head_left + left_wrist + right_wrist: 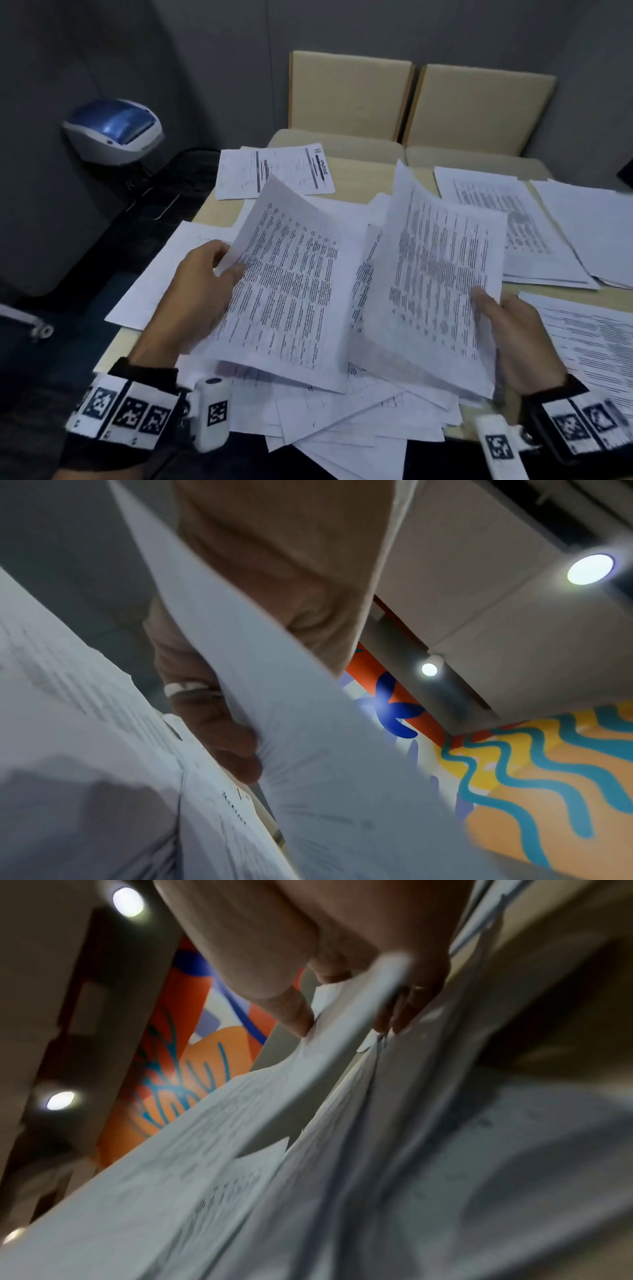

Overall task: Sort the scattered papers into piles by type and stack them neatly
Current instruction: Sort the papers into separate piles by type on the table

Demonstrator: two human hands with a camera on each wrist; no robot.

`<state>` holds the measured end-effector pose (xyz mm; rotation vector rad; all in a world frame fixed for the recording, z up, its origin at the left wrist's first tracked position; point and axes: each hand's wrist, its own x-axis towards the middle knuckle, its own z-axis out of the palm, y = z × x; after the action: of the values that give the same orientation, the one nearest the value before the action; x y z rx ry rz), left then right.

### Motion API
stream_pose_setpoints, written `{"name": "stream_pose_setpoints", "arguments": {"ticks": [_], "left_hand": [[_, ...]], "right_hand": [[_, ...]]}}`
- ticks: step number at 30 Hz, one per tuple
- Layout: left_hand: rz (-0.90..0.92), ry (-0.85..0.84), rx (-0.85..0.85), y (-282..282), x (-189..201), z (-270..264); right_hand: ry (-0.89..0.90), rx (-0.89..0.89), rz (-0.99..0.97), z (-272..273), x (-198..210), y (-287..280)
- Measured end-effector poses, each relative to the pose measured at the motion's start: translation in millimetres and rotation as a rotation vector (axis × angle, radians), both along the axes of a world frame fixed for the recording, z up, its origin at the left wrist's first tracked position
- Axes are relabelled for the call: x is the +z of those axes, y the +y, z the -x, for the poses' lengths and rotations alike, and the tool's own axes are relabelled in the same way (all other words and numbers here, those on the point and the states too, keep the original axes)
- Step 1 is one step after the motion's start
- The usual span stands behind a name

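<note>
While both hands hover over the desk (219, 209), each grips printed text sheets lifted off the loose heap (342, 421) of scattered papers. The left hand (202, 284) pinches the left edge of a text sheet (291, 291), thumb on top and fingers (219, 739) curled under it; the left wrist view confirms the pinch. The right hand (520, 339) holds a thicker bundle (442, 274) by its lower right corner, thumb pressed on the printed face, fingers (407, 1007) behind the pages. Both held sets tilt up, leaning apart like an open book, directly above the loose heap. Beyond the heap, toward the far left corner of the desk, lie two form sheets (284, 171) with dark header bars. Right of the heap, a text pile (507, 219) sits flat, overlapped by a blank-topped pile (589, 226) at the desk edge. Near right of the heap, a densely lined sheet (589, 346) lies flat. Left of the heap a blank sheet (154, 274) overhangs the desk edge. Off the desk, left of the heap, sits a white and blue device (113, 130); behind are beige cushions (418, 99).
</note>
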<state>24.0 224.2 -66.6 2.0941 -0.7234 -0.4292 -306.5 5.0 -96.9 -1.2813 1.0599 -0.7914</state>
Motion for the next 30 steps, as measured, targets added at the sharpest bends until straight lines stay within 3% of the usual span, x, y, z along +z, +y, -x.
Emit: {"name": "stream_pose_setpoints", "arguments": {"ticks": [3, 7, 11, 14, 16, 20, 22, 26, 30], "left_hand": [[-0.037, 0.054, -0.058, -9, -8, 12], [-0.152, 0.061, -0.172, -24, -24, 28], [-0.089, 0.129, -0.227, -31, -22, 50], [0.028, 0.252, -0.224, -39, -13, 71], [0.014, 0.193, -0.268, -46, -16, 78], [-0.268, -0.019, -0.354, -51, -28, 88], [-0.325, -0.061, -0.38, -52, -30, 96], [-0.183, 0.023, -0.343, -55, -23, 103], [-0.127, 0.059, -0.339, -58, -25, 105]], "right_hand": [[0.307, 0.125, 0.267, 0, -4, 8], [0.607, 0.278, 0.356, -7, -13, 27], [0.868, 0.325, 0.53, -15, -27, 53], [0.749, 0.368, 0.473, -13, -36, 56], [0.612, 0.327, 0.378, -12, -38, 57], [0.501, 0.234, 0.304, -11, -35, 61], [0.45, 0.2, 0.297, -11, -32, 62], [0.321, 0.095, 0.317, -6, -37, 49], [0.177, 0.017, 0.209, -1, -35, 41]]}}
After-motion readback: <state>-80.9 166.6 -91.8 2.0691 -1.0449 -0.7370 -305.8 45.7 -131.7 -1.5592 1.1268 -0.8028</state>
